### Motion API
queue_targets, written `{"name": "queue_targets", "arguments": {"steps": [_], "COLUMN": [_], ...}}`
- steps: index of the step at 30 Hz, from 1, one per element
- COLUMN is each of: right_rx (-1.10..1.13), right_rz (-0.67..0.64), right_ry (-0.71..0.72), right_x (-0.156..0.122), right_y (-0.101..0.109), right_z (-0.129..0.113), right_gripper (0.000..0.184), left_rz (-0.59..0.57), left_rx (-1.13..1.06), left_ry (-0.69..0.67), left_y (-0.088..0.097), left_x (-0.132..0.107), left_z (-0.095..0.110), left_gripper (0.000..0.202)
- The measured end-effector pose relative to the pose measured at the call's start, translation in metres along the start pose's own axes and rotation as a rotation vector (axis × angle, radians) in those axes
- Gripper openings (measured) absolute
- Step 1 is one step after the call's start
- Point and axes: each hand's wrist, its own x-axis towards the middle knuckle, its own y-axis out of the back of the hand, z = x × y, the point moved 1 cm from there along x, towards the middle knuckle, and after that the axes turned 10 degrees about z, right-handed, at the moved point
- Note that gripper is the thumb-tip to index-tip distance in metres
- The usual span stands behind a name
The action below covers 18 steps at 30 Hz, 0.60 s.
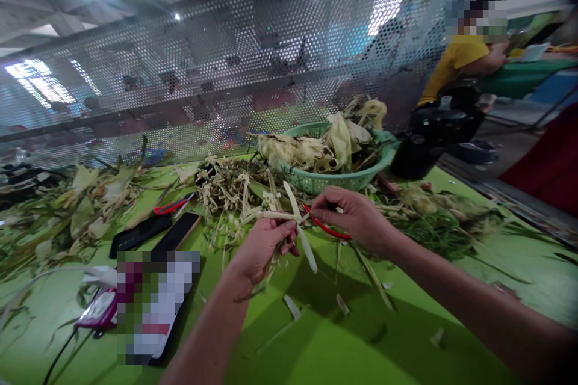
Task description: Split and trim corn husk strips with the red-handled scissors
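Note:
My left hand (266,243) is closed around a bundle of pale plant stalks (289,216) that cross above the green table (316,343). My right hand (354,216) grips red-handled scissors (327,228), their tip at the stalks where the strips cross. One long pale strip hangs down from the bundle toward the table. Both hands are held a little above the tabletop, in front of a green basket (336,180).
The green basket holds husks and leaves. Piles of cut stalks and leaves lie at left and right. Two dark phones (156,231) and red-handled snips (174,204) lie at left. A perforated metal screen stands behind. A person in a yellow shirt (456,60) sits at the far right.

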Motion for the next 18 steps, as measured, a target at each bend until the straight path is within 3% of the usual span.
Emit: {"name": "queue_targets", "arguments": {"steps": [7,11,18], "right_rx": [0.076,0.185,0.119], "right_rz": [-0.063,-0.084,0.043], "right_ry": [-0.065,-0.166,-0.016], "right_x": [0.000,-0.004,-0.008], "right_y": [-0.003,-0.008,-0.015], "right_z": [-0.002,-0.004,-0.005], "right_gripper": [0.022,0.025,0.018], "left_rz": [0.095,0.050,0.030], "left_rx": [0.121,0.186,0.353], "left_ry": [-0.020,-0.037,-0.154], "left_y": [-0.004,-0.010,-0.016], "left_x": [0.000,-0.001,-0.003], "left_z": [-0.003,-0.010,-0.011], "left_gripper": [0.022,0.025,0.021]}}
